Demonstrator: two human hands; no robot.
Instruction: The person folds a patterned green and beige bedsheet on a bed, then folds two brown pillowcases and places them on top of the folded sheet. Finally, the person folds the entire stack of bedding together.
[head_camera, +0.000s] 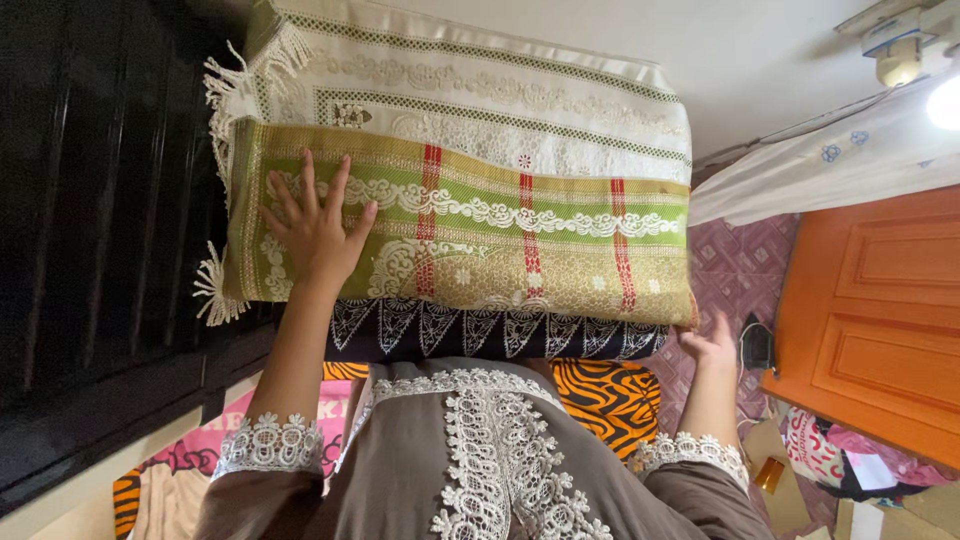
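Observation:
A stack of folded cloths fills the middle of the view. A white embroidered cloth (480, 90) lies farthest away, a green and gold cloth with red stripes and white lace (520, 240) is in the middle, and a dark cloth with white triangle patterns (480, 335) is nearest. My left hand (315, 228) lies flat on the left end of the green and gold cloth, fingers spread. My right hand (708, 345) grips the stack's lower right corner, its fingertips hidden behind the cloth. My sleeves are grey-brown with white lace cuffs.
A dark slatted cabinet (100, 220) stands along the left. An orange tiger-striped fabric (610, 395) lies under the stack. On the right are an orange panelled door (880, 310), a white curtain (830, 165) and a bright lamp (945, 105). Boxes and bags (850, 470) crowd the lower right.

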